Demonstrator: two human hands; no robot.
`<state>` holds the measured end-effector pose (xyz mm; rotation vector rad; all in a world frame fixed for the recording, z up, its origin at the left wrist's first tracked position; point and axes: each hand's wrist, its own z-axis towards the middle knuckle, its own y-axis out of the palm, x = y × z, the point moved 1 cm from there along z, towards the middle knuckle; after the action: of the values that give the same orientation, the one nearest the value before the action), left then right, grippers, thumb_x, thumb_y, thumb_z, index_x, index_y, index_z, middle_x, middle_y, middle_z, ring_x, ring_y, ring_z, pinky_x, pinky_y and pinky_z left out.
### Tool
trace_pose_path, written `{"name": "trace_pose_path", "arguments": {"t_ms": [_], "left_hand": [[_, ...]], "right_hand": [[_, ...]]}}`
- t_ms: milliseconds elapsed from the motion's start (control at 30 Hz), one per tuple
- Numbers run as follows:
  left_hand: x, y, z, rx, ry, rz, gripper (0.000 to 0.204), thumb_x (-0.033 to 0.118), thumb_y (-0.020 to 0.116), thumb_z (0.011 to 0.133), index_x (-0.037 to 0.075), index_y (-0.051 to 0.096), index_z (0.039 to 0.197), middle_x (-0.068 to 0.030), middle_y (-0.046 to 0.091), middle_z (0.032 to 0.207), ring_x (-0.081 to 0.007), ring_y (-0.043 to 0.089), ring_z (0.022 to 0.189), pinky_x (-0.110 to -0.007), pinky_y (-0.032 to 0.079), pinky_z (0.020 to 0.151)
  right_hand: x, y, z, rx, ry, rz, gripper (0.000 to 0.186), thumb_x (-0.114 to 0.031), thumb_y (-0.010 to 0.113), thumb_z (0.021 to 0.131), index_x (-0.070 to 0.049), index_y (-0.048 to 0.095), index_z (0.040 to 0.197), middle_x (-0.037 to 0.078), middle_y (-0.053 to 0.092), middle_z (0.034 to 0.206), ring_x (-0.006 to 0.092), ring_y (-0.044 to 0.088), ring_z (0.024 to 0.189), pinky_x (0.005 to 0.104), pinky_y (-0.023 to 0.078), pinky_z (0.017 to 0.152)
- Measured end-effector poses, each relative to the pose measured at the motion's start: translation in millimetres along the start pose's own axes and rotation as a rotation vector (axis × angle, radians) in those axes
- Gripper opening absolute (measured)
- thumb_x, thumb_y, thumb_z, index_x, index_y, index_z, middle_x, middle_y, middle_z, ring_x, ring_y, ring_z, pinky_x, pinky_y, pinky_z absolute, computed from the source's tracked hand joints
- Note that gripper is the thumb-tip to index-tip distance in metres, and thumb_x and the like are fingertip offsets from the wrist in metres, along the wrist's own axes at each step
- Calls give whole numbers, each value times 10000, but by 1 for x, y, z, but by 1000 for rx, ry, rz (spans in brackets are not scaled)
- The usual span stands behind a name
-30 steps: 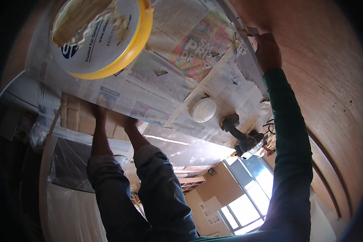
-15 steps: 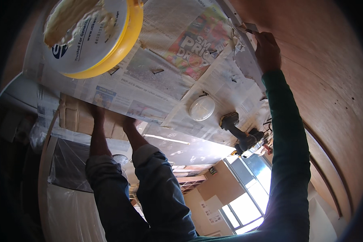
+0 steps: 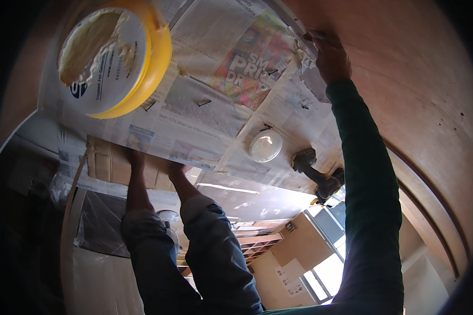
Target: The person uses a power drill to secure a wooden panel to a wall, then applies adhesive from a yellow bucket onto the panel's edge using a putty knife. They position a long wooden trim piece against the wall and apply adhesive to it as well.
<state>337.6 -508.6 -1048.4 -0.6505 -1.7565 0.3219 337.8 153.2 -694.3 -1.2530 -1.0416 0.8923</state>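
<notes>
My right hand (image 3: 332, 59), at the end of a green sleeve, grips a putty knife (image 3: 311, 37) at the curved edge where the newspaper-covered surface (image 3: 194, 131) meets a tan wood panel (image 3: 410, 68). The blade is small and partly hidden by my fingers. At upper left a yellow tub (image 3: 156, 63) has a white lid (image 3: 110, 84) smeared with beige paste (image 3: 84, 44). A clear round lid (image 3: 265, 145) and several dark screws or nails (image 3: 203, 103) lie on the newspaper. My left hand is not in view.
A cordless drill (image 3: 323, 181) lies on the newspaper beside my right sleeve. My bare feet (image 3: 177, 173) and rolled-up trousers (image 3: 210, 247) stand below on cardboard (image 3: 105, 160). Plastic sheeting (image 3: 94, 273) is at lower left, with shelving (image 3: 260, 241) and a window (image 3: 331, 273) beyond.
My right hand with the putty knife has moved a little leftward and upward along the edge. The view has shifted slightly, so the tub and legs appear a bit lower.
</notes>
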Motion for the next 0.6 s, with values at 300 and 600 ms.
{"name": "trace_pose_path", "arguments": {"t_ms": [300, 600], "left_hand": [[27, 13, 7, -61, 112, 5, 498, 259, 555, 1009, -43, 481, 1398, -252, 485, 1441, -400, 465, 1324, -480, 360, 1110], [360, -576, -144, 683, -163, 368, 552, 289, 487, 1049, 57, 330, 1525, -185, 581, 1232, -313, 572, 1148, -464, 491, 971]], "right_hand": [[-16, -64, -86, -7, 173, 114, 178, -66, 613, 851, -108, 696, 1004, 137, 621, 952, 364, 611, 926, 487, 528, 811], [-175, -175, -281, -160, 1050, 1001, 160, -204, 596, 971, -45, 619, 976, 107, 736, 834, 264, 710, 754, 392, 538, 695]]}}
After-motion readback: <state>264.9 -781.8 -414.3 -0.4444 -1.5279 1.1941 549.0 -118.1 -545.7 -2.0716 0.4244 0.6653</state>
